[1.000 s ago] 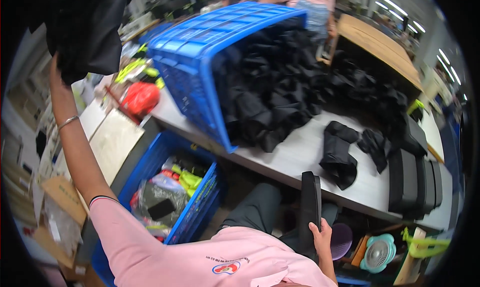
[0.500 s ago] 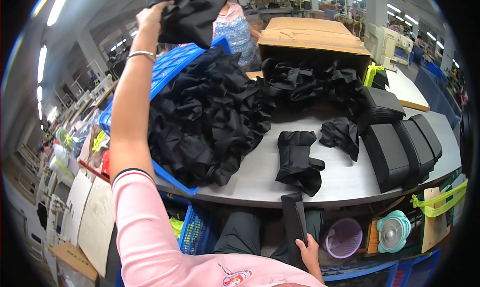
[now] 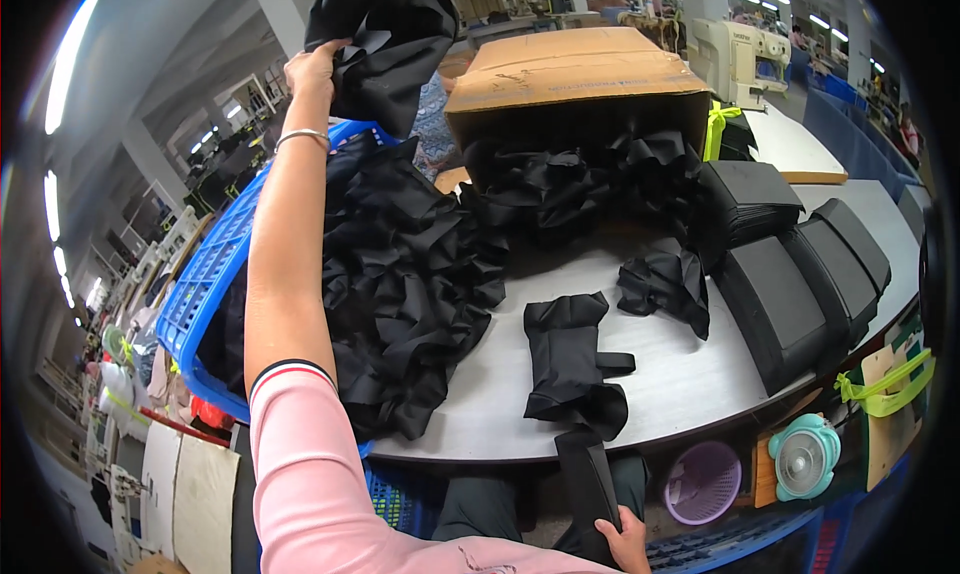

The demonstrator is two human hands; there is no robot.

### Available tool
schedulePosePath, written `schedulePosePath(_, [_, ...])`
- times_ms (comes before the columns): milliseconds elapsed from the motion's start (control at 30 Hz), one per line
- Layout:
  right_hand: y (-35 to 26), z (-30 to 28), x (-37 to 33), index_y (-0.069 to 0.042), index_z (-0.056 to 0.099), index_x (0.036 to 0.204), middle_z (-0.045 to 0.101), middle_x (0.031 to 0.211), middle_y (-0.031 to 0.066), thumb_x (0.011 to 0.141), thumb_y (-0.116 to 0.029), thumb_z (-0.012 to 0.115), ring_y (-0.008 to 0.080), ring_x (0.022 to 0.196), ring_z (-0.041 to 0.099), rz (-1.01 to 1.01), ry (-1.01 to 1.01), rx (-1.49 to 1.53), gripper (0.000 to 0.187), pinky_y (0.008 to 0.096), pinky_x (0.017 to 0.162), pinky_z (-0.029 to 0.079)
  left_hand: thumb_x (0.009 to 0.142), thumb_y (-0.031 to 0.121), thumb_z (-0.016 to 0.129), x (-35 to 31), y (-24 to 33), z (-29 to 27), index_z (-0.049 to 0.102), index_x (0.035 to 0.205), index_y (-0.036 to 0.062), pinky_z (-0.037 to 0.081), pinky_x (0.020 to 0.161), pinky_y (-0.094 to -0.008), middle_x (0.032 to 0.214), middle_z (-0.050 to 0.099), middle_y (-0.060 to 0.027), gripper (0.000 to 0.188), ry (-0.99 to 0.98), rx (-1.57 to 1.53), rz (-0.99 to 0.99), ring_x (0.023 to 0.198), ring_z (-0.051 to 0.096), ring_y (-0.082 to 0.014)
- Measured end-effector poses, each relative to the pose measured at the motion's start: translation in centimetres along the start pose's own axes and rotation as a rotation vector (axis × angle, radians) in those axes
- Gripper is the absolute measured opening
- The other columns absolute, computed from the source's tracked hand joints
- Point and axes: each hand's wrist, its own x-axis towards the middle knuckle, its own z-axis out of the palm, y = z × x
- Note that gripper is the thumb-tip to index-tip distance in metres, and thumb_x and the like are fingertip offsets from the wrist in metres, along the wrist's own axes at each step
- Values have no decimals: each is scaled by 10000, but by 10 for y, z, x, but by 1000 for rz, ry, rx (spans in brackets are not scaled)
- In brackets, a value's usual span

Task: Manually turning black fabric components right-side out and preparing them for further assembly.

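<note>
A bunched black fabric piece (image 3: 390, 59) is gripped by the left hand (image 3: 312, 69), raised high over the tipped blue crate (image 3: 205, 319); well apart from it, a long black panel (image 3: 590, 484) is clasped by the right hand (image 3: 627, 542), low before the lap. The crate, laid on its side on the worktop (image 3: 480, 419), is packed with a crumpled black fabric heap (image 3: 400, 284), which is spilled out past the rim. Beside it, more black pieces (image 3: 550, 189) are held in a cardboard box (image 3: 580, 74), whose open side is turned toward the person. Two loose black pieces (image 3: 565, 359) are left in front, and stacked black panels (image 3: 770, 299) are set at the right. Below the worktop edge, something pale is contained in a purple basket (image 3: 735, 489); the contents of a lower blue crate (image 3: 385, 499) cannot be made out.
</note>
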Motion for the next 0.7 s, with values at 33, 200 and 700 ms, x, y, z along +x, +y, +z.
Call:
schedulePosePath(33, [-4, 0, -1, 22, 612, 1164, 695, 989, 184, 920, -243, 702, 252, 905, 643, 31, 9, 30, 371, 362, 821, 506, 555, 394, 919, -12, 0, 13, 758, 1063, 43, 516, 921, -337, 1094, 724, -140, 638, 23, 51, -13, 977, 690, -245])
schedulePosePath(200, [-8, 1, 2, 14, 616, 1156, 692, 973, 175, 914, -255, 711, 251, 900, 641, 37, 43, 8, 374, 364, 820, 506, 667, 222, 842, -46, -8, 43, 762, 1036, 48, 539, 833, -354, 1002, 738, -112, 416, 79, -60, 31, 918, 689, -215])
schedulePosePath(700, [-2, 5, 10, -57, 645, 1105, 679, 880, 140, 914, -254, 710, 218, 812, 628, 105, 145, -13, 283, 369, 761, 512, 706, 193, 760, -50, -53, 86, 779, 1012, 60, 542, 842, -358, 967, 746, -149, 334, 19, 142, -10, 901, 711, -246])
